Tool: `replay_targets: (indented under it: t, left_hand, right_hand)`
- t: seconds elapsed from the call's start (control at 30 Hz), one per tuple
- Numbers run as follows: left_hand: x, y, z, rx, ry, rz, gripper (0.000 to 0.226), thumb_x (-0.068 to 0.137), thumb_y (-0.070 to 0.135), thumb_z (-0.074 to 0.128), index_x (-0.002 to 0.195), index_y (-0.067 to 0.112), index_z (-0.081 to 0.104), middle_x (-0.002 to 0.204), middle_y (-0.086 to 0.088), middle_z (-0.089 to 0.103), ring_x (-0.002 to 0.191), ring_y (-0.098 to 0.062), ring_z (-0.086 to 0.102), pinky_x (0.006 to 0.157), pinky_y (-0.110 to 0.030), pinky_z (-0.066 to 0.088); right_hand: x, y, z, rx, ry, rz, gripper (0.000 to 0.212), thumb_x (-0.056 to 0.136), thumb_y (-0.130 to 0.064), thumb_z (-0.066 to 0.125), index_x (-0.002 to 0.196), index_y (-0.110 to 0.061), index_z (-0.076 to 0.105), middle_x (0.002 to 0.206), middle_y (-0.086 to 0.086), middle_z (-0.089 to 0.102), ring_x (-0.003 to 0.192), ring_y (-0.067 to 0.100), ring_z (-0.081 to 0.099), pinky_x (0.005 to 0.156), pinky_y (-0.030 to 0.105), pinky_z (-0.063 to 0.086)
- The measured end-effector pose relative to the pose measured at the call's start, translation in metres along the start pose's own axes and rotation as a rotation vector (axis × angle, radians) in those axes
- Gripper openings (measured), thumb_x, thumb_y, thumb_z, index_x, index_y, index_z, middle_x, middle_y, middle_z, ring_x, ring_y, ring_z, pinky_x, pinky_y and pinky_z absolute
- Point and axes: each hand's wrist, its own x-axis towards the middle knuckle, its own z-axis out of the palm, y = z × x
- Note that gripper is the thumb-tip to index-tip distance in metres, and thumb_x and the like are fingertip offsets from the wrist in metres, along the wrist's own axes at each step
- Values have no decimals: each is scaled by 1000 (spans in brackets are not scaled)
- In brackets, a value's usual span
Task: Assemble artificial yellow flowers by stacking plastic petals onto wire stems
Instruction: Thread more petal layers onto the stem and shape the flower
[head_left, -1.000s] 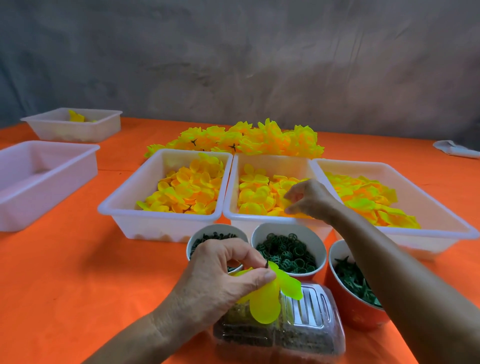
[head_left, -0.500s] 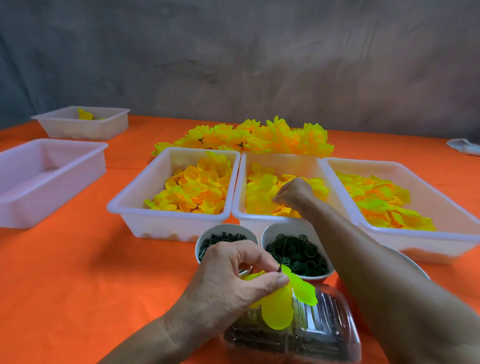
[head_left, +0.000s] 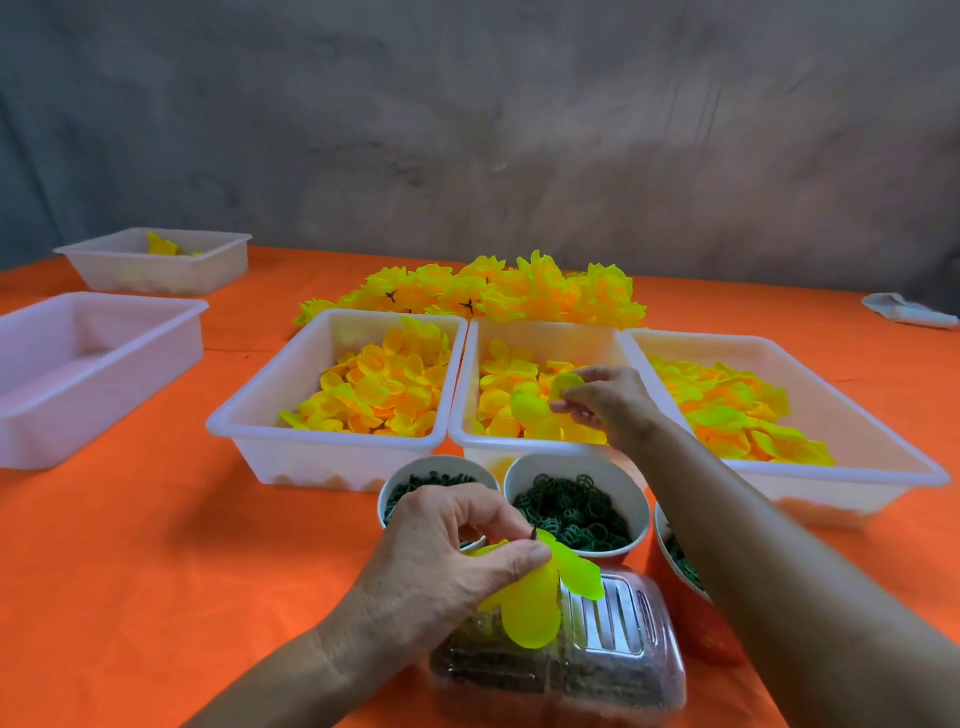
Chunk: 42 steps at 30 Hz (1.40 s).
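The left hand (head_left: 457, 556) pinches a thin dark wire stem (head_left: 534, 532) between thumb and curled fingers, with a bright yellow-green translucent plastic petal piece (head_left: 540, 603) already threaded on and drooping over a clear ribbed plastic clamshell box (head_left: 613, 639) at the near edge. The right hand (head_left: 605, 402) reaches into the middle white plastic tray (head_left: 540, 447), its fingertips closed in a light pinch on a yellow plastic petal layer (head_left: 537, 408) lifted just above the heap. That tray stands between 2 similar trays, a left white tray of yellow-orange petals (head_left: 332, 452) and a right white tray of larger yellow petals (head_left: 841, 483), all on the orange tablecloth (head_left: 130, 545). In front sit 2 white cups, one of small dark green pieces (head_left: 395, 486) and one of dark green plastic rings (head_left: 571, 512); a red cup (head_left: 675, 587) is partly hidden behind the right forearm. Finished yellow flowers (head_left: 493, 291) lie heaped behind the trays. The step looks like fetching the next layer, and it will go best if only 1 piece comes away, since the thin petals probably cling together; a small shake should drop extras. The left hand should hold the stem tip upright and exposed, so the petal's centre hole can be found and slid down squarely.
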Motion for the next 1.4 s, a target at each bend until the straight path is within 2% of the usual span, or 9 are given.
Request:
replay_targets:
  t: [0.17,0.37,0.77,0.87,1.0,1.07,1.2,1.27,1.4]
  left_hand:
    - [1,-2,1,-14,15,-2,9,64,34,77,65,36,69,75,7,71,76,-6,66,78,-25,52]
    - [2,-6,1,-4,9,14,8,65,39,76,68,35,69,77,6,71,79,-12,67,80,-32,54]
    - [3,-9,1,1,3,29,8,66,39,75,68,36,68,77,9,71,78,-5,66,77,-22,51]
    - [3,-9,1,-1,7,27,8,66,39,75,68,35,68,76,9,71,78,-6,66,78,-25,52]
    - [3,-8,1,13,12,31,9,66,39,75,68,34,69,77,7,71,78,-8,66,79,-28,53]
    - [2,-7,1,5,13,25,9,66,37,76,68,33,69,76,5,71,78,-10,67,78,-28,53]
    - [1,-5,0,-5,-5,16,13,72,23,81,65,26,70,76,1,71,75,-9,67,74,-22,51]
    - [0,-2,0,18,-1,17,13,74,19,80,66,24,71,76,-1,71,75,-12,67,74,-27,53]
    - [-3,4,0,52,14,8,9,75,19,79,69,20,72,77,-5,71,78,-19,66,78,-36,52]
  right_hand:
    - [3,4,-4,51,56,-3,20,84,6,64,79,-11,54,66,9,61,39,6,60,35,14,36]
    - [10,9,-4,71,142,-32,17,81,-2,70,78,-9,55,62,8,56,33,4,52,32,14,32]
    - [13,12,2,-104,277,-64,33,81,-16,74,68,-14,44,60,4,48,41,13,43,38,20,33]
    - [12,11,4,-133,299,-97,37,85,-21,71,65,-13,41,60,6,47,34,10,43,40,20,31]
    - [3,5,2,13,196,-164,18,94,-20,58,99,-5,50,79,7,53,34,4,54,35,18,29]
    - [-3,0,-2,86,142,-190,13,94,-18,57,96,-5,53,81,6,57,40,4,60,34,15,31]
    - [-17,-17,-9,263,-19,-211,9,91,-9,59,87,-15,54,79,3,65,57,6,68,46,15,45]
    - [-26,-26,-12,317,-72,-219,11,88,-4,62,88,-14,56,76,2,68,60,8,69,50,15,49]
    - [-44,-40,-20,261,-98,-196,11,86,-9,64,84,-17,58,77,0,69,55,5,66,42,14,42]
